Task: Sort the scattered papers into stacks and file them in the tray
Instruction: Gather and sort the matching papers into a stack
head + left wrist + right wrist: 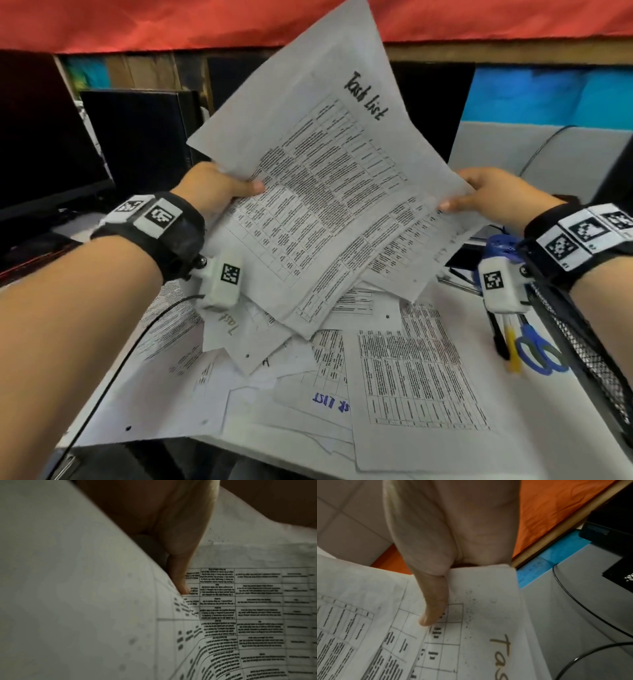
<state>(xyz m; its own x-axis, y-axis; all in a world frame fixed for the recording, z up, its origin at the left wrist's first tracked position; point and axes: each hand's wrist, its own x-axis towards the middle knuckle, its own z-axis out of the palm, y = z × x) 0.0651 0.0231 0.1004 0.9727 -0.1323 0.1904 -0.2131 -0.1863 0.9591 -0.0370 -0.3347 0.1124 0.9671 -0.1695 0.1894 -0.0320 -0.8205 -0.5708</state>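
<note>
I hold a bundle of printed sheets [329,192] up above the desk, the top one headed "Task list" by hand. My left hand [219,186] pinches the bundle's left edge, thumb lying on the printed table [240,601]. My right hand [486,195] pinches the right edge, and its thumb [435,609] presses on a lower sheet [479,615] with "Tas" written on it. Several more loose papers [342,377] lie scattered and overlapping on the desk below. The black mesh tray [589,359] shows at the right edge.
Dark monitors [137,137] stand at the back left. Blue scissors [537,353] and a yellow pen [512,353] lie at the right beside the tray. A black cable [590,612] runs over the grey surface at the far right.
</note>
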